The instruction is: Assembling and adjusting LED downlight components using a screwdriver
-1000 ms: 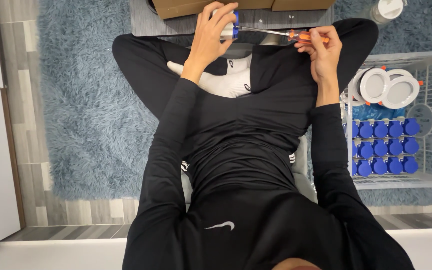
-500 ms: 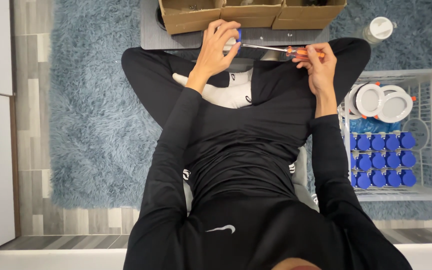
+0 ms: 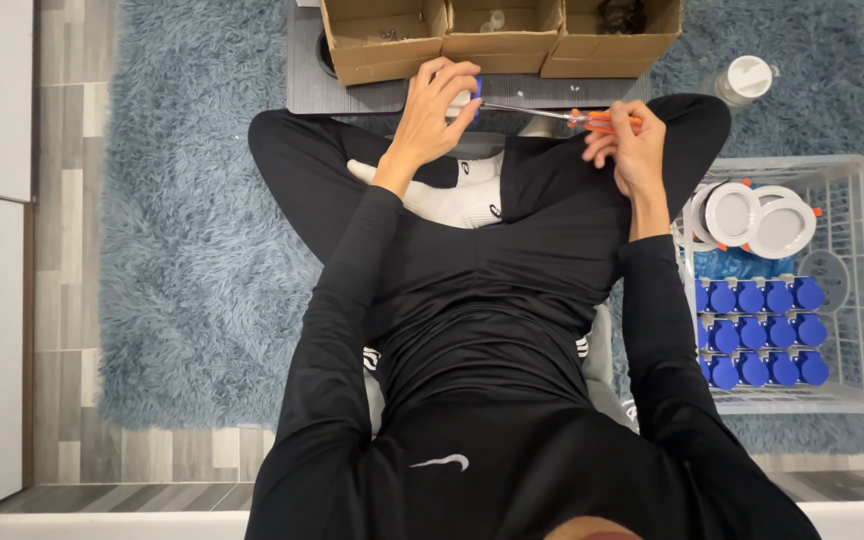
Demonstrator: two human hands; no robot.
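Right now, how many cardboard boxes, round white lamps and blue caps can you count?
Open brown cardboard boxes: 3
Round white disc lamps in the white wire basket: 2
Round blue caps in the basket: 12
Total: 17

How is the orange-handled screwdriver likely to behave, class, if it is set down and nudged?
The screwdriver has a thin straight metal shaft, so it is probably stiff. Its rounded orange handle, gripped in the right hand, suggests it may roll on the flat grey board. It looks slim, so probably light.
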